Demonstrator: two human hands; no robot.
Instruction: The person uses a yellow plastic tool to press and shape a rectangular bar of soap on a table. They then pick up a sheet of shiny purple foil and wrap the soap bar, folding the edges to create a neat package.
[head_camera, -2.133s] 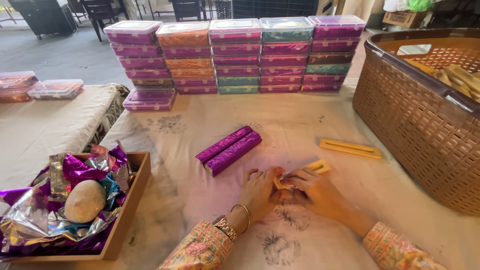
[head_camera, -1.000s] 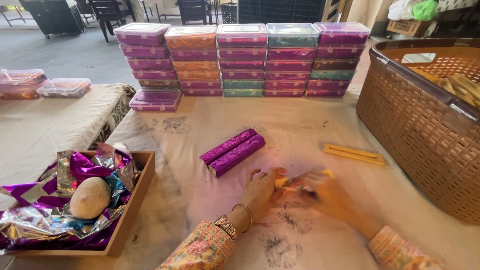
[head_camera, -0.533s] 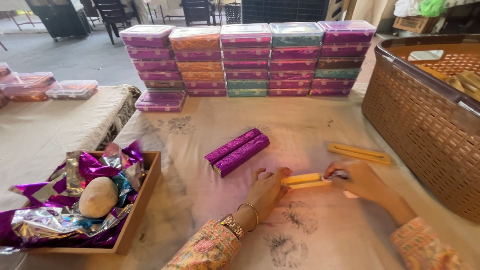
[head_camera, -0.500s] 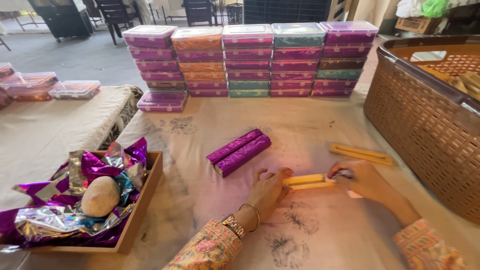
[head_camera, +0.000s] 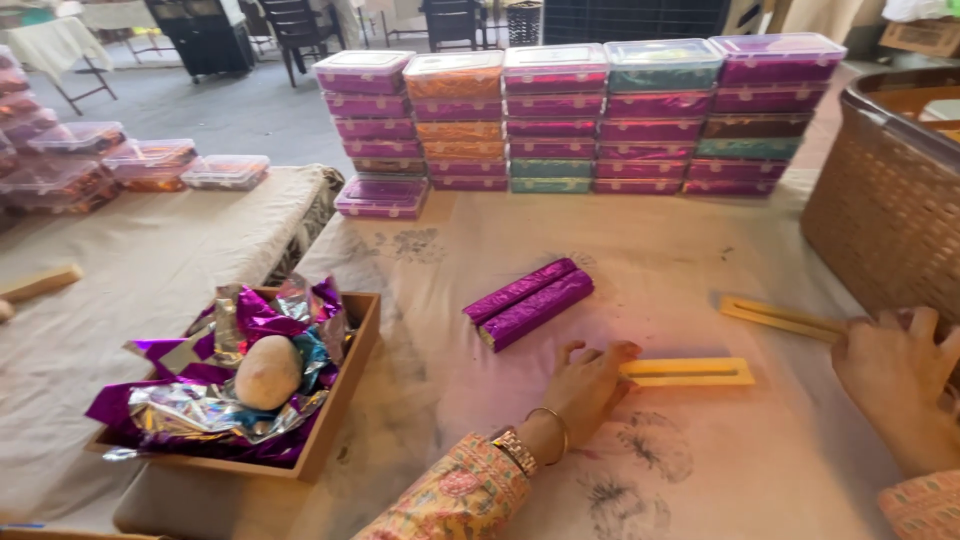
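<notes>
left hand (head_camera: 588, 385) is resting flat, grip open, fingertips touching the near end of a yellow stick pair (head_camera: 688, 372) lying on the bench (head_camera: 640, 250). right hand (head_camera: 895, 370) is spreading open, holding nothing, touching the end of a second yellow strip (head_camera: 782, 318) beside the wicker basket (head_camera: 885, 205). step looks like lining up sticks for wrapping. purple foil rolls (head_camera: 530, 303) are lying just beyond the left grip; foil tray (head_camera: 335, 415) farther left. next move probably needs both grips closing on one stick pair.

My left hand (head_camera: 585, 385) sits on the table (head_camera: 600, 240), fingertips touching a flat bar (head_camera: 690, 372) to its right. My right hand (head_camera: 895, 375) touches another bar (head_camera: 780, 318) by the basket (head_camera: 880, 210). Two wrapped bars (head_camera: 530, 303) lie just behind, stacked boxes (head_camera: 580, 115) further back, and a tray (head_camera: 335, 420) to the left.
</notes>
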